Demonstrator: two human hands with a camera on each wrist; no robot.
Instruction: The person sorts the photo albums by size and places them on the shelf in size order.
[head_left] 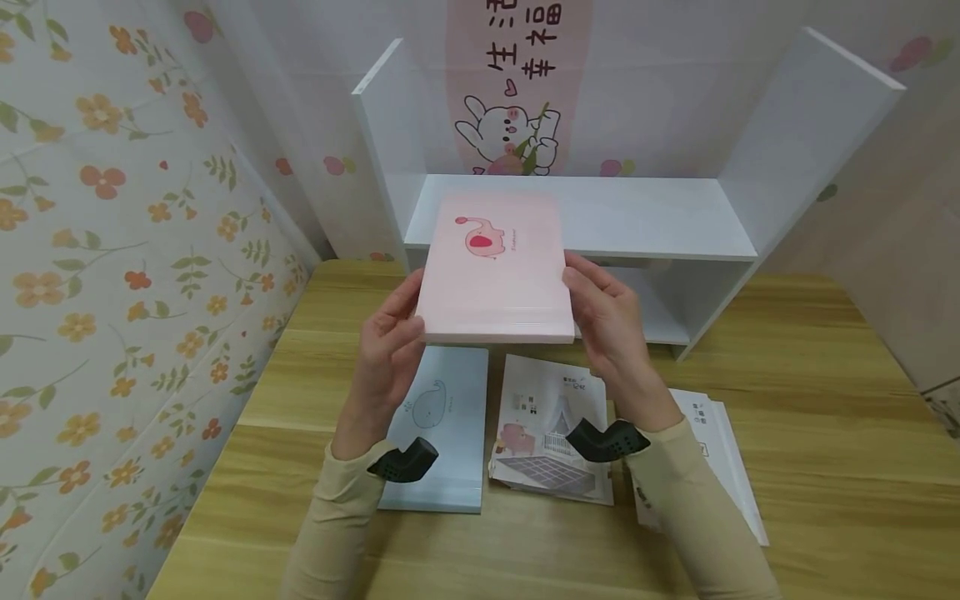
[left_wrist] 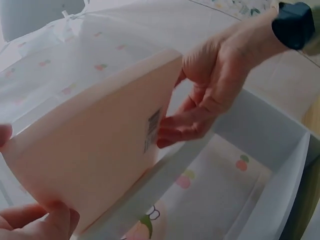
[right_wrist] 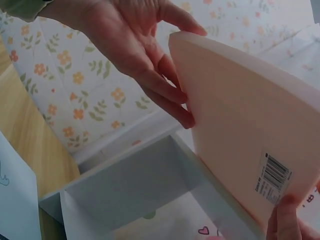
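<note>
Both hands hold up a pink notebook (head_left: 498, 279) with a red elephant on its cover, in front of a white shelf. My left hand (head_left: 390, 346) grips its left edge, thumb at the near corner. On the opposite edge, my right hand (head_left: 609, 321) pinches it between thumb and fingers. The notebook overlaps the shelf's middle board in the head view. A barcode label (right_wrist: 274, 177) shows on its back in the right wrist view, close to the left hand's fingertips.
The white shelf (head_left: 637, 212) has upright side panels and a lower compartment. On the wooden table (head_left: 825, 467) lie a blue whale notebook (head_left: 442, 433), a booklet with a building picture (head_left: 551, 425) and white booklets (head_left: 723, 458) partly under the right forearm. A floral curtain (head_left: 135, 275) hangs at left.
</note>
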